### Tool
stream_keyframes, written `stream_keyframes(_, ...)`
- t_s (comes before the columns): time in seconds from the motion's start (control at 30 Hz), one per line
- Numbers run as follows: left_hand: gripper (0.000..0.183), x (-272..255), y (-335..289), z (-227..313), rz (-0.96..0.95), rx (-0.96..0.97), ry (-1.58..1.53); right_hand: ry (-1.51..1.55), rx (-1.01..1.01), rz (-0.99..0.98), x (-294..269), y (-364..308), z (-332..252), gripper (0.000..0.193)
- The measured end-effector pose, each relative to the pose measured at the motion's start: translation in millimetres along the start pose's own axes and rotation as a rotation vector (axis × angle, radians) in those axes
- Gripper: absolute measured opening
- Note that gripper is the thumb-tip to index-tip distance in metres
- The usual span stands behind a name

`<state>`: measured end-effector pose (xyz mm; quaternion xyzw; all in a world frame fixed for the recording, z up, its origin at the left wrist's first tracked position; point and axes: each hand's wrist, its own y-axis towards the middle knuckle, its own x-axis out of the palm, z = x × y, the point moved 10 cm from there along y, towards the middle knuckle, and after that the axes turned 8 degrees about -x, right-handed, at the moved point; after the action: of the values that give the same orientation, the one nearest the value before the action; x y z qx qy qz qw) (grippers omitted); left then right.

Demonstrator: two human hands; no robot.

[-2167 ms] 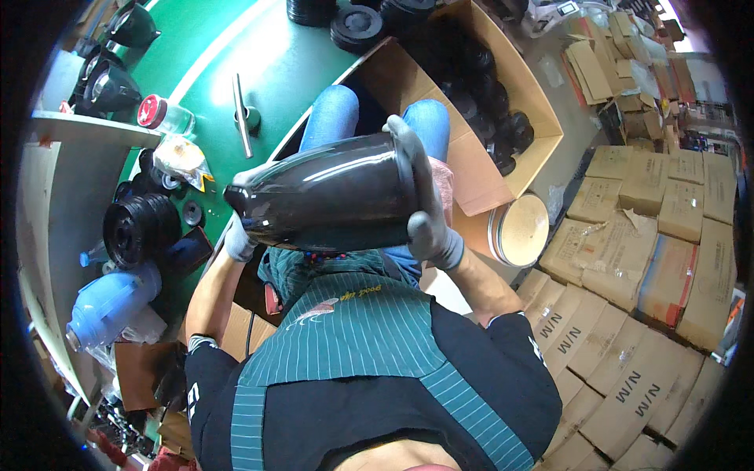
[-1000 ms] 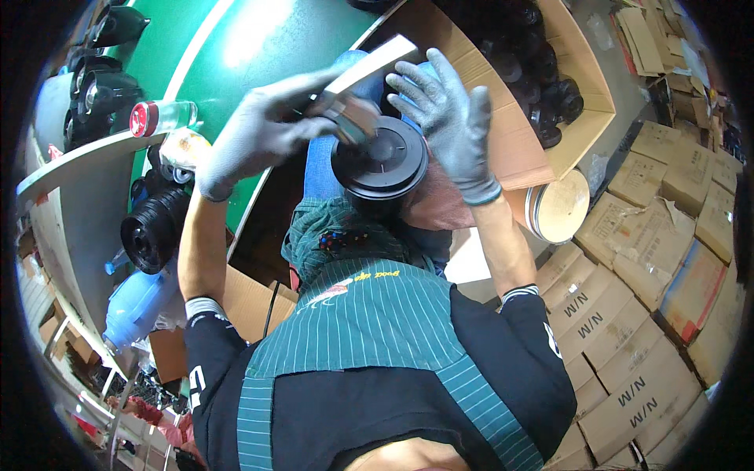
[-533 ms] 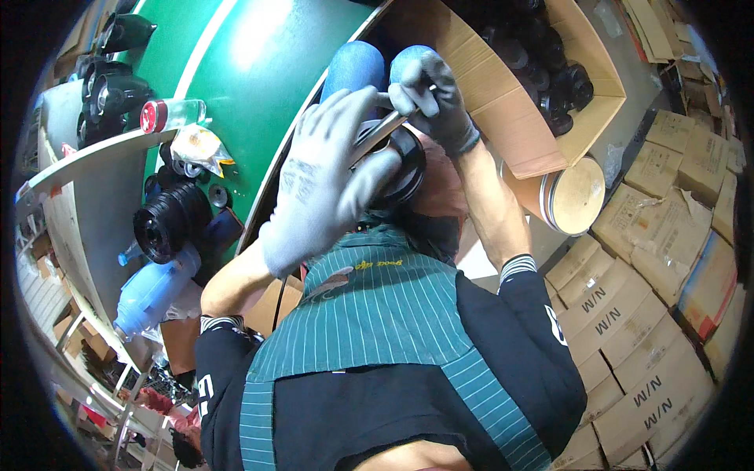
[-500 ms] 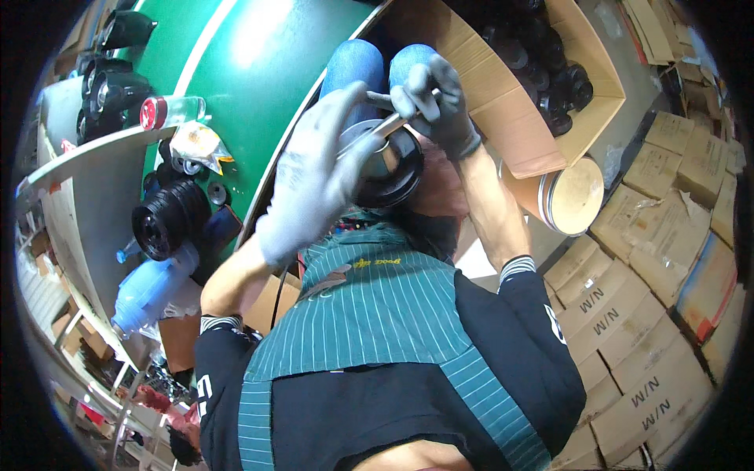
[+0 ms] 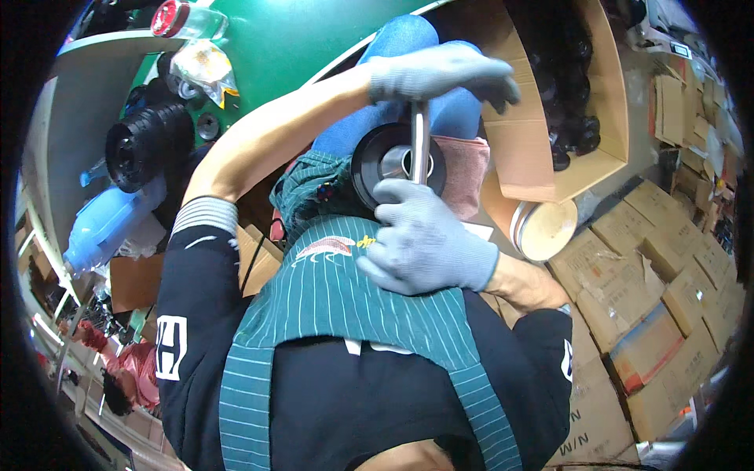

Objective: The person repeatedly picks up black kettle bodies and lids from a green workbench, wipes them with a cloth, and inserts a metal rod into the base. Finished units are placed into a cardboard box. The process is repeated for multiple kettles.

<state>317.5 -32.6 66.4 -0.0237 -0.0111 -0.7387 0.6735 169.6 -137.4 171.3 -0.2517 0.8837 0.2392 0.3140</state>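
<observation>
A black round part with a wide rim and a shiny metal centre rests at my lap. Across it lies a straight metal bar. My right hand, in a grey glove, is closed around the near end of this bar. At the far end, my left hand, also gloved, reaches over from the left with its fingers stretched to the right, slightly bent. The bar's far tip is hidden beneath that hand, so whether it touches the palm is unclear.
A pink cloth lies right of the black part. Farther right stand an open carton with black parts, a round drum and stacked cartons. Left are a green table, a red-lidded jar and stacked black discs.
My left hand has swung right over the bar's far end. My right hand has come down to the near end. The bar has turned upright in the picture, and the view has shifted.
</observation>
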Motion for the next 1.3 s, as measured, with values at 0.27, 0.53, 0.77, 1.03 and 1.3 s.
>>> stream_keyframes(0.27, 0.044, 21.5, 29.3, 17.0, 0.124, 0.257, 0.123, 0.344, 0.138, -0.159, 1.7, 54.4, 25.7, 0.038)
stream_keyframes(0.53, 0.041, -97.7, -127.7, 81.6, 0.937, -0.37, 0.273, 1.78, -0.025, 0.985, -41.4, -22.0, 138.6, 0.101)
stream_keyframes(0.77, 0.057, 64.2, -113.0, 115.8, 0.172, -0.563, 1.261, 1.517, 0.348, 1.186, -19.2, -6.2, 177.4, 0.116)
stream_keyframes(1.03, 0.03, 62.3, -108.0, 48.3, 0.723, -0.762, 1.441, 1.723, 0.311, 1.209, 6.7, 4.9, 241.0, 0.119)
stream_keyframes(1.3, 0.06, 60.7, -132.4, 78.4, 0.762, -0.771, 1.442, 1.3, 0.241, 1.4, -17.8, -100.6, 246.8, 0.063)
